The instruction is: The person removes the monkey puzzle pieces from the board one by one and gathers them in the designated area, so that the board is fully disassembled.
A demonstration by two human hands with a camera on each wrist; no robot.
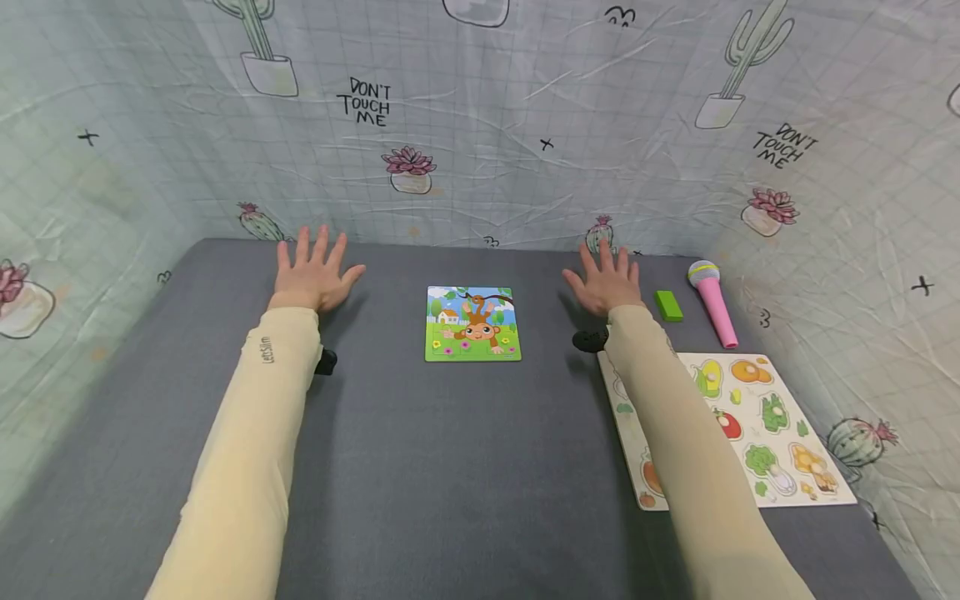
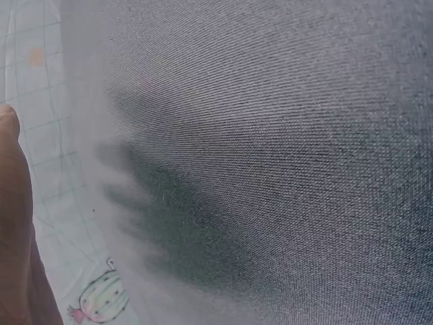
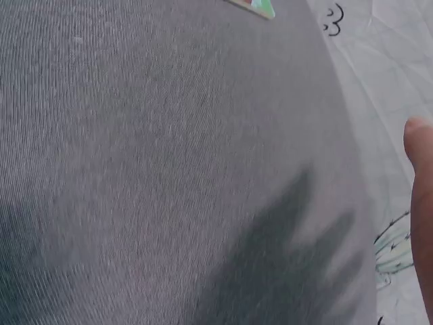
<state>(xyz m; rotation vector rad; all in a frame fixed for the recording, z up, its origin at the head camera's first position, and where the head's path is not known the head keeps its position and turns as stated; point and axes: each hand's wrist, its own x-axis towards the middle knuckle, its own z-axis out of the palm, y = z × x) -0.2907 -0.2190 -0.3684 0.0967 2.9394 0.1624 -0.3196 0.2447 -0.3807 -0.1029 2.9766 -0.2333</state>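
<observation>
Separating puzzle [image 1: 473, 324] from green block [image 1: 669, 306], a sleeve [image 1: 675, 417] partly hides the board [image 1: 751, 407].

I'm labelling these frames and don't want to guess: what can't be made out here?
Vegetable board: head view; the right sleeve covers a strip, hiding what is there.
Monkey picture: right wrist view; the top edge cuts off all but a corner.
Left hand: left wrist view; the left edge cuts off most of it.
Right hand: right wrist view; the right edge cuts off most of it.
</observation>
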